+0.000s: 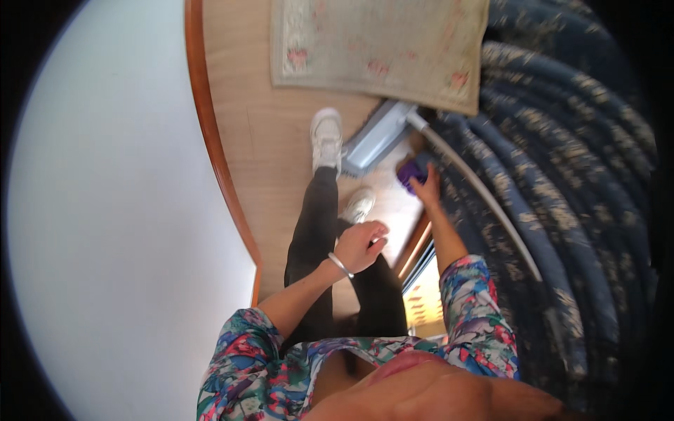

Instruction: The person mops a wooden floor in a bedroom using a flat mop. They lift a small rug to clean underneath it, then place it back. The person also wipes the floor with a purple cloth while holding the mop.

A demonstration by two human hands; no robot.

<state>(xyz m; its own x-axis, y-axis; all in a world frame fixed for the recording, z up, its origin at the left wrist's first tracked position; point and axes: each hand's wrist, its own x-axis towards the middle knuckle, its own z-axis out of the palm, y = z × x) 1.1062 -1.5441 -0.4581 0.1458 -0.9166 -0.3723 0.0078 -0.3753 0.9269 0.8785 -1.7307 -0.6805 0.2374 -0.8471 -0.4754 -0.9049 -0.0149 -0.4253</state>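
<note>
My right hand (426,185) reaches down close to the floor beside the blue curtain. Its fingers are closed on a small, rounded purple object (411,173) with a darker edge; its kind is too blurred to tell. My left hand (361,245), with a bangle at the wrist, hovers in front of my thigh. Its fingers are loosely bent, the thumb stands apart from them, and nothing is in it. Just beyond the purple object, a wide grey broom head (379,139) lies on the floor. From it a long pale handle (484,189) leans along the curtain.
A patterned dark blue curtain (540,168) hangs in folds along the right. Ahead lies a beige floral rug (379,45) on the wooden floor (242,91). A white wall (126,210) with a brown baseboard (210,133) runs along the left. My white shoes (326,137) stand near the broom head.
</note>
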